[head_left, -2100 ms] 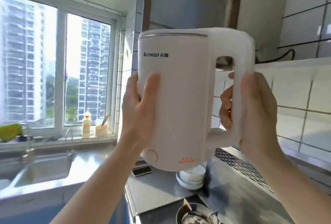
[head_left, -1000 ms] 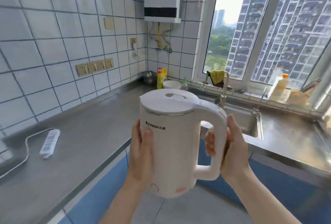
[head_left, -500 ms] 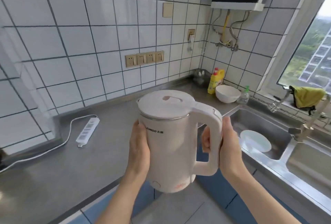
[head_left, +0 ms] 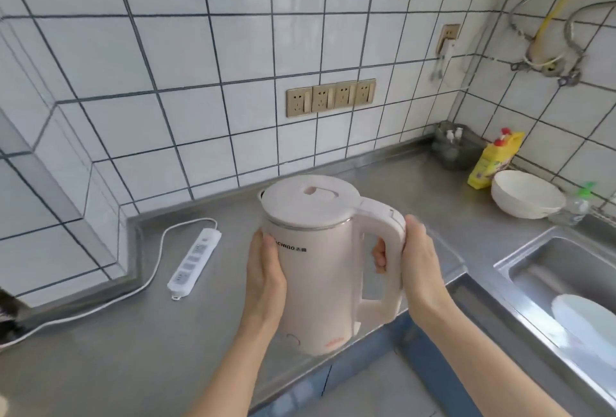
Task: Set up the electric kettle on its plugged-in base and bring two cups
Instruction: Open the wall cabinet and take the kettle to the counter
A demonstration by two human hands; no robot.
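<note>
I hold a white electric kettle (head_left: 316, 270) upright, lid shut, above the front edge of a steel counter (head_left: 116, 343). My left hand (head_left: 265, 280) presses flat against its left side. My right hand (head_left: 413, 260) wraps around the handle on the right. A white power strip (head_left: 195, 258) lies on the counter to the left, its cord running off to the left edge. No kettle base and no cups are in view.
Several wall sockets (head_left: 330, 96) sit in the tiled wall behind. A white bowl (head_left: 526, 195), a yellow bottle (head_left: 493, 160) and a small clear bottle (head_left: 575, 205) stand at the back right. A steel sink (head_left: 520, 263) with a white plate (head_left: 583, 320) is at right.
I have turned left from the window side to the tiled wall, carrying the kettle lower and toward the counter. Both hands keep the same hold.
</note>
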